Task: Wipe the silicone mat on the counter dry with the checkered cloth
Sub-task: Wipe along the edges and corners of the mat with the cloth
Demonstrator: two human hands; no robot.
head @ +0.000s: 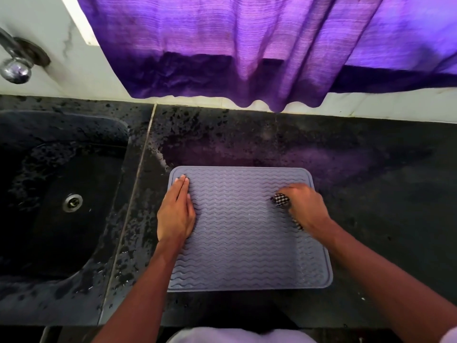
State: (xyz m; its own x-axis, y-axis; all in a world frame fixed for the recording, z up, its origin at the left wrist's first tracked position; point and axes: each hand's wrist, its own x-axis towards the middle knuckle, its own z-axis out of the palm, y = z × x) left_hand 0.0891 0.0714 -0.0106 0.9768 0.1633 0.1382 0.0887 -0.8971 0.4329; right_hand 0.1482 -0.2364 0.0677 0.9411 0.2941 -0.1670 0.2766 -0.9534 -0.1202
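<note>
A grey silicone mat [242, 233] with wavy ridges lies flat on the dark stone counter [371, 184]. My left hand [176, 211] rests flat on the mat's left edge, fingers straight and together. My right hand [306, 206] grips a bunched black-and-white checkered cloth [280, 200] and holds it down on the mat near the right edge, toward the far corner. Most of the cloth is hidden under that hand; a small end shows below the wrist.
A dark sink [57, 199] with a metal drain [72, 203] sits left of the mat, and water drops speckle the counter around it. A chrome tap [16, 68] sticks out of the white wall at the far left. A purple curtain [247, 50] hangs over the counter's back edge.
</note>
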